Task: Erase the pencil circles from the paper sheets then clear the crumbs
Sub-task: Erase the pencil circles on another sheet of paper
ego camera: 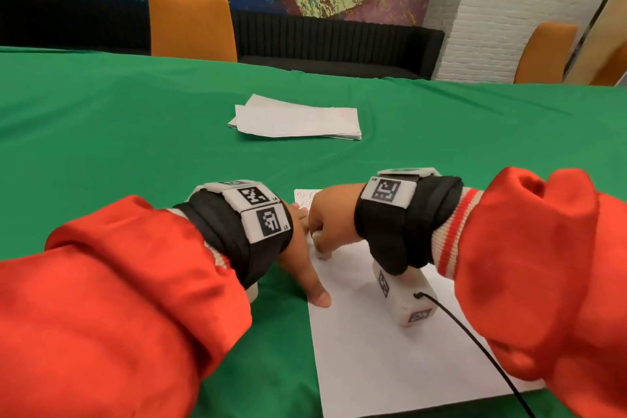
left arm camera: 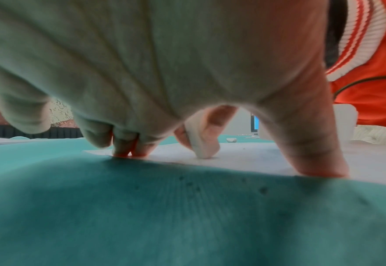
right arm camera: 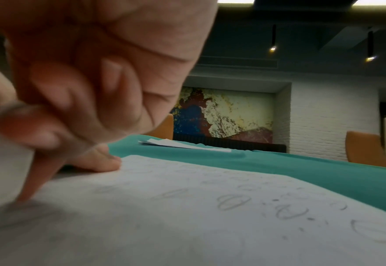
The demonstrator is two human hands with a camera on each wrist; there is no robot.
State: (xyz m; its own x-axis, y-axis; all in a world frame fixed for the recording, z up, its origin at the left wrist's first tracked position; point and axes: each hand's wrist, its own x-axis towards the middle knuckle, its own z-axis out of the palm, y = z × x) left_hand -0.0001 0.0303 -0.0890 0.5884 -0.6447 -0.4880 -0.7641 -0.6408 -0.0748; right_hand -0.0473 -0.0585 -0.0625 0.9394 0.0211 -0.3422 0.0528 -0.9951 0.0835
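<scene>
A white paper sheet (ego camera: 373, 349) lies on the green tablecloth (ego camera: 135, 132) in front of me. Faint pencil circles (ego camera: 305, 197) show at its far left corner, and more pencil circles (right arm camera: 232, 202) with dark crumbs (right arm camera: 310, 218) appear in the right wrist view. My left hand (ego camera: 302, 275) presses the sheet's left edge, thumb (left arm camera: 312, 153) and fingertips flat on it. My right hand (ego camera: 325, 214) pinches a white eraser (ego camera: 320, 253) whose tip (left arm camera: 202, 145) touches the paper.
A loose stack of white sheets (ego camera: 295, 119) lies farther back at the table's middle. Orange chairs (ego camera: 191, 24) stand behind the far edge, with another chair (ego camera: 543, 54) at the right. A black cable (ego camera: 475, 349) trails across the sheet's near right part.
</scene>
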